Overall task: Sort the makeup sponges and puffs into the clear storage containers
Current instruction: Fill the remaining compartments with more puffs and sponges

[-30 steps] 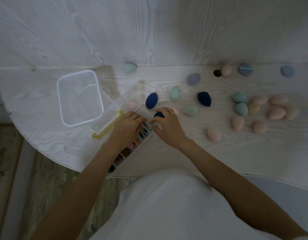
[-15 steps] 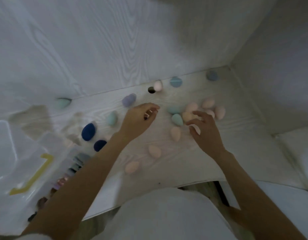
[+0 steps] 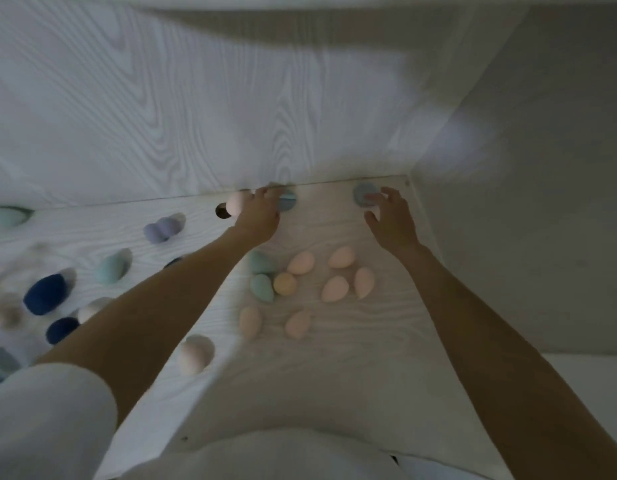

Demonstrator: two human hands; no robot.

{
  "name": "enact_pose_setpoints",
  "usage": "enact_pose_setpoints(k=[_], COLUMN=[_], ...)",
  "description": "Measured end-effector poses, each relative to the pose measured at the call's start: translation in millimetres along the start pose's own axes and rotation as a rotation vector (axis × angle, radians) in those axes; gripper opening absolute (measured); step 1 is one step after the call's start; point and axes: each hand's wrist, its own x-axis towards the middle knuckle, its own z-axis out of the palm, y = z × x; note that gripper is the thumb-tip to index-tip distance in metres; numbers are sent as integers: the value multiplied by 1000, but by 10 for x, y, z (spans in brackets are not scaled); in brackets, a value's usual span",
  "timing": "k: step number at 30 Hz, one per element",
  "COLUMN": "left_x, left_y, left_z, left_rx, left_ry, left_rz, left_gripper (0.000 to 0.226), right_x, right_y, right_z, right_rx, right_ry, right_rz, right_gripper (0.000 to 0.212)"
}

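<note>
White wood-grain table [image 3: 335,375], back wall at its far edge. I see both arms reaching to the far edge. Left hand [image 3: 260,216] lies over a round blue puff [image 3: 289,201], fingers curled on it; whether it grips I cannot tell. A pink sponge [image 3: 236,202] sits just left of that hand, beside a small hole [image 3: 221,211]. Right hand [image 3: 390,218] spread, fingertips at a round grey-blue puff [image 3: 364,197] in the far right corner, touching or just short. Between the forearms, a cluster of peach sponges [image 3: 335,288] with two teal sponges [image 3: 262,287]. Navy sponges [image 3: 43,293] lie near left, blurred.
</note>
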Motion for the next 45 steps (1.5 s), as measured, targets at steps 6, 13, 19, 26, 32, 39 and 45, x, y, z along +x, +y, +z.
enact_pose_setpoints(k=[6,13,19,26,32,39,45], left_x=[97,57,-145,-1384,-2416,-3415,-3709], left_y=[-83,189,237,20,-555,-1511,-2463], left_z=[209,242,66,-408,-602,-1072,-1399], left_rx=[-12,-278,-428,-677,-890,-733,-278], left_ry=[24,59,137,324,246,485,384], left_rz=[-43,-167,-100,16,-288,-310,-143], left_gripper=[33,10,34,25,22,12,17], right_x=[473,572,58,-1005,-1690,-1905,-2031], right_y=[168,181,-134,-876,-1684,-2575,-3160], right_z=[175,331,117,28,430,958,1238], right_rx=[-27,-96,281,508,572,514,518], right_ry=[-256,-133,183,172,-95,-251,-214], right_rz=[68,36,-10,-94,-185,-287,-272], right_gripper=[56,24,29,21,19,28,22])
